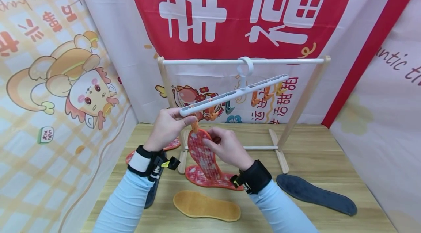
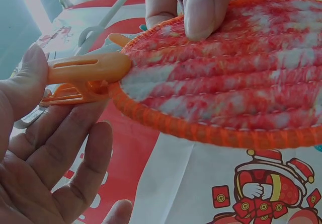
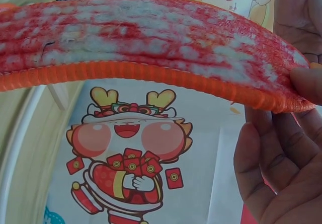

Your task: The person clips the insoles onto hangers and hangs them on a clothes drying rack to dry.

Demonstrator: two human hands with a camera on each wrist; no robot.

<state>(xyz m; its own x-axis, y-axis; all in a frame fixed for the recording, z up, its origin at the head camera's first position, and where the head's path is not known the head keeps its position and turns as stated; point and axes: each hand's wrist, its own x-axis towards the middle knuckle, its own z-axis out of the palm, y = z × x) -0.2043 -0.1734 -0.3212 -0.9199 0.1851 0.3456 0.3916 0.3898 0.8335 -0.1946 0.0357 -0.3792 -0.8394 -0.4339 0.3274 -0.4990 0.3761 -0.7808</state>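
Head view: pinched orange clip (image 1: 194, 126) under hanger (image 1: 227, 96) with left hand (image 1: 167, 128) and red-and-white insole (image 1: 203, 153) over bench (image 1: 260, 211) with right hand (image 1: 228, 146). Left wrist: held clip at insole's rounded end. Right wrist: pinched insole near that same end.

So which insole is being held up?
The red-and-white insole in the person's right hand, its end at the orange clip; the other insoles lie on the table.

Mottled red-and-white insole (image 1: 203, 154) with orange edging (image 2: 191, 136), orange clip (image 2: 85, 69), pale grey hanger (image 1: 220, 100), tan insole (image 1: 206, 206), slate-dark insole (image 1: 315, 194)
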